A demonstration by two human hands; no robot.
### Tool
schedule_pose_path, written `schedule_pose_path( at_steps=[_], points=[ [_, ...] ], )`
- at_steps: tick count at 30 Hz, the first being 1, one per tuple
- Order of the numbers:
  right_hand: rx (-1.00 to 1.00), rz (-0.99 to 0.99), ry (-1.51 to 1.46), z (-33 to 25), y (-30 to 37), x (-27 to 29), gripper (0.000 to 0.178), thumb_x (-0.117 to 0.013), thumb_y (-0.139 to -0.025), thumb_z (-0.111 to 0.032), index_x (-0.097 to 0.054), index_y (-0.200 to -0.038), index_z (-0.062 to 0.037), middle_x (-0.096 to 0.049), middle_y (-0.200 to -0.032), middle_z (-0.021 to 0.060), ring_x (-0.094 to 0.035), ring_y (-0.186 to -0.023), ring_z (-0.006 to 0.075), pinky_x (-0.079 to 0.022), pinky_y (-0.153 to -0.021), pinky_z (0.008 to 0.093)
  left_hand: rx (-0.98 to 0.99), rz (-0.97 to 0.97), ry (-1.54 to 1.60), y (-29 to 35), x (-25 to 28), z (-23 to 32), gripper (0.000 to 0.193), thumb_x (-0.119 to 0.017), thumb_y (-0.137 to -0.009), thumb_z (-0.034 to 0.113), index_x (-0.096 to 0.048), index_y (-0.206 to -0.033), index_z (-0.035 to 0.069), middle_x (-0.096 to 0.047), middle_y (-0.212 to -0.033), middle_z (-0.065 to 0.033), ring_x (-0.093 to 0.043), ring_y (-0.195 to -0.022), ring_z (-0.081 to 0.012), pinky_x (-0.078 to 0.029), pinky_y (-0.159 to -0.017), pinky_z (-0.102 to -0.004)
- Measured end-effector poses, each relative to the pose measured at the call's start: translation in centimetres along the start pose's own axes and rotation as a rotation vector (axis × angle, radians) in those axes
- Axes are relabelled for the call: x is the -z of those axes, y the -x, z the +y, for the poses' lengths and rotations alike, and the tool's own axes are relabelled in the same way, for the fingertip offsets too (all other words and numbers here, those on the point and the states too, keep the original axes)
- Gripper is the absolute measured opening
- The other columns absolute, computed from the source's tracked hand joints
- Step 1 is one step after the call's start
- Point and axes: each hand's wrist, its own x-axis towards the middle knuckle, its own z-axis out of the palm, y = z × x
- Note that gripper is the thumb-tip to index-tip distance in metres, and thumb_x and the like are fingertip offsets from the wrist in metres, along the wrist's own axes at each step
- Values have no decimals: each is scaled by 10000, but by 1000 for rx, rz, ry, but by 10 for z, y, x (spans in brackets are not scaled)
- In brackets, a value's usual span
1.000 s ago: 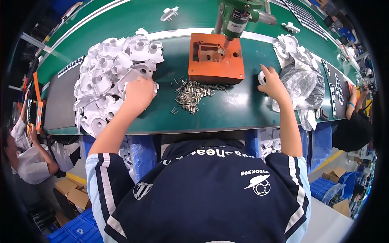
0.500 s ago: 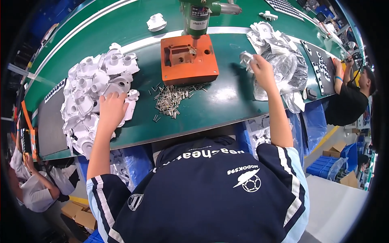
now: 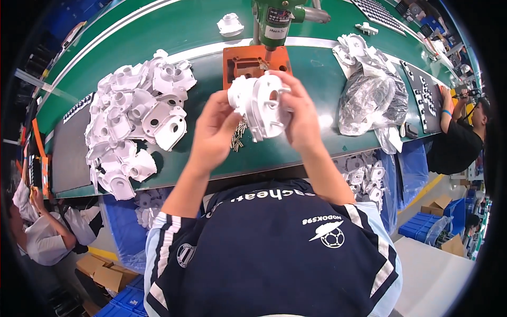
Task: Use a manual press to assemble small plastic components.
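In front of my chest, my left hand (image 3: pixel 212 132) and my right hand (image 3: pixel 303 117) hold a white plastic housing (image 3: pixel 259 108) between them. It has round openings and ribbed edges, and looks like two shells face to face; I cannot tell whether they are joined. The left fingers wrap its left side, and the right fingers grip the right side. Behind it stands an orange fixture block (image 3: pixel 230 59) under a green press (image 3: pixel 275 25), partly hidden by the hands. A pile of metal pins (image 3: pixel 238 136) shows only partly below my left hand.
White housings (image 3: pixel 124 113) are heaped on the left of the green table. White parts (image 3: pixel 353 47) and a clear plastic bag (image 3: pixel 367 98) lie to the right. One housing (image 3: pixel 230 25) sits beyond the press. At far right a person (image 3: pixel 459 129) works.
My left hand has come away from the left heap with a housing. My right hand has moved in from the right with a white part, and both now meet in the middle.
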Motion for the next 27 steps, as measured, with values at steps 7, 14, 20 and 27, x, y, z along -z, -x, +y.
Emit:
schedule_pose_path(
  at_steps=[7,14,20,27],
  points=[
    [140,-70,51,31,3,0,391,-432,-945,-177,-412,-1321,-73,-515,-1163,49,-527,-1017,117,-439,-851,264,70,108,60,12,-18,-24,235,-502,-944,105,-509,-1158,10,-560,-1021,-21,-521,-918,-75,-417,-812,-219],
    [-71,-52,-190,52,16,-4,433,-413,-966,-197,-319,-1372,-81,-524,-1175,61,-557,-996,119,-487,-785,262,-12,236,-173,13,-20,-35,241,-486,-943,85,-522,-1168,6,-532,-1009,-35,-518,-922,-95,-414,-816,-221],
    [-169,-26,-220,41,15,0,407,-393,-955,-148,-340,-1354,-84,-524,-1142,47,-559,-952,99,-489,-731,248,-8,228,-204,13,-18,-39,233,-479,-940,70,-537,-1159,13,-519,-1011,-42,-522,-936,-105,-423,-822,-227],
    [232,27,182,52,21,3,344,-373,-951,-151,-383,-1279,-47,-560,-1066,85,-556,-929,119,-462,-764,248,6,211,-105,14,-42,-31,376,-458,-946,67,-368,-1311,49,-526,-1151,-81,-524,-1008,-125,-433,-863,-255]
  ],
)
